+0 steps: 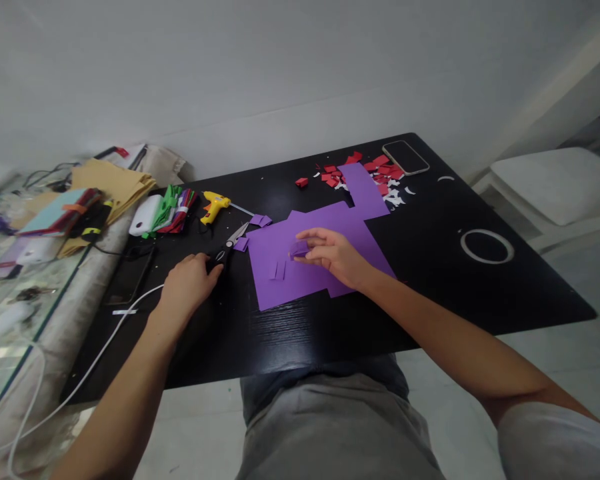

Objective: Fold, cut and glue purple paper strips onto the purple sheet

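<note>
My left hand (190,283) lies low over the table with its fingers curled at the black handles of a pair of scissors (237,235), whose blades point away to the right. Between the thumb and fingers of my right hand (337,257) is a small folded piece of purple paper (299,249). It is held above large purple sheets (310,287), which overlap on the table. A narrow cut strip (280,270) rests on the sheets. Small purple pieces (241,244) lie by the scissors' tips.
A yellow glue gun (215,205) lies behind the scissors, beside bundled coloured strips (173,210). Red and white scraps (380,173) are heaped at the back near a phone (406,157). A white ring (487,247) lies right. A white cable (115,330) crosses the left side.
</note>
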Motion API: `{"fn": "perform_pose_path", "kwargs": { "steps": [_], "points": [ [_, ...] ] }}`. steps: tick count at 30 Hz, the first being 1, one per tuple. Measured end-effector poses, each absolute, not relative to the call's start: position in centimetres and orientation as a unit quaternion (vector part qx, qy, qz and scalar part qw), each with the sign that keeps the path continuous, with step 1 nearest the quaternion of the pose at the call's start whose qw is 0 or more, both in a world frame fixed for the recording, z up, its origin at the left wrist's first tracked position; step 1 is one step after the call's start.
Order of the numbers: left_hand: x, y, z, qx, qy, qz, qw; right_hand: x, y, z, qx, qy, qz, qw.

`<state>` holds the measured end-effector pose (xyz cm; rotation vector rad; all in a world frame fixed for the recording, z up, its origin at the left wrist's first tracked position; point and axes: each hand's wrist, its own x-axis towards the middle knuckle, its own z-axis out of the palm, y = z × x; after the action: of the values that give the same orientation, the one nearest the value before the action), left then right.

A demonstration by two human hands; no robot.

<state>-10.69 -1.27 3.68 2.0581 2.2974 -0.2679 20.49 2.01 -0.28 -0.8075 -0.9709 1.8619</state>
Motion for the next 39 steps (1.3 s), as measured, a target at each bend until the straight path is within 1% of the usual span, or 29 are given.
{"fn": "perform_pose_path", "kwargs": {
  "steps": [2, 3, 5, 7, 10, 13, 16, 19, 21, 27, 31, 33, 39],
  "points": [
    [-9.8, -1.3, 4.5, 0.662, 0.743, -0.094, 0.014, 20.5, 2.0, -0.4, -0.328, -0.391, 0.743, 0.433],
    [-9.2, -1.2, 4.9, 0.66, 0.748, -0.077, 0.011, 20.5, 2.0, -0.5, -0.329, -0.39, 0.742, 0.435],
    [-7.5, -0.8, 5.3, 0.698, 0.715, 0.013, 0.043, 20.5, 2.0, -0.7, -0.329, -0.387, 0.742, 0.438],
    [-5.6, -0.1, 4.9, 0.738, 0.647, 0.128, 0.145, 20.5, 2.1, -1.0, -0.329, -0.388, 0.741, 0.438],
    [-3.0, 1.3, 2.9, 0.742, 0.534, 0.269, 0.302, 20.4, 2.3, -1.4, -0.34, -0.399, 0.73, 0.439],
    [-1.6, 2.2, 0.6, 0.702, 0.431, 0.351, 0.445, 20.4, 2.4, -1.7, -0.352, -0.401, 0.718, 0.448],
    [-1.2, 1.9, -0.9, 0.67, 0.384, 0.391, 0.5, 20.4, 2.3, -1.7, -0.354, -0.386, 0.721, 0.453],
    [-1.2, 1.3, -1.6, 0.657, 0.369, 0.414, 0.51, 20.4, 2.1, -1.4, -0.35, -0.37, 0.738, 0.443],
    [-1.2, 1.0, -1.8, 0.659, 0.371, 0.424, 0.498, 20.4, 2.1, -1.3, -0.343, -0.353, 0.761, 0.422],
    [-1.0, 0.7, -1.4, 0.734, 0.404, 0.42, 0.349, 20.4, 2.4, -1.6, -0.34, -0.308, 0.814, 0.357],
    [-1.1, 0.6, -1.5, 0.76, 0.38, 0.43, 0.305, 20.4, 2.4, -1.6, -0.335, -0.291, 0.824, 0.352],
    [-1.1, 0.6, -1.7, 0.765, 0.367, 0.434, 0.304, 20.4, 2.3, -1.5, -0.332, -0.289, 0.826, 0.351],
    [-1.0, 0.4, -2.2, 0.746, 0.348, 0.441, 0.358, 20.3, 2.2, -1.4, -0.323, -0.297, 0.829, 0.346]
  ]
}}
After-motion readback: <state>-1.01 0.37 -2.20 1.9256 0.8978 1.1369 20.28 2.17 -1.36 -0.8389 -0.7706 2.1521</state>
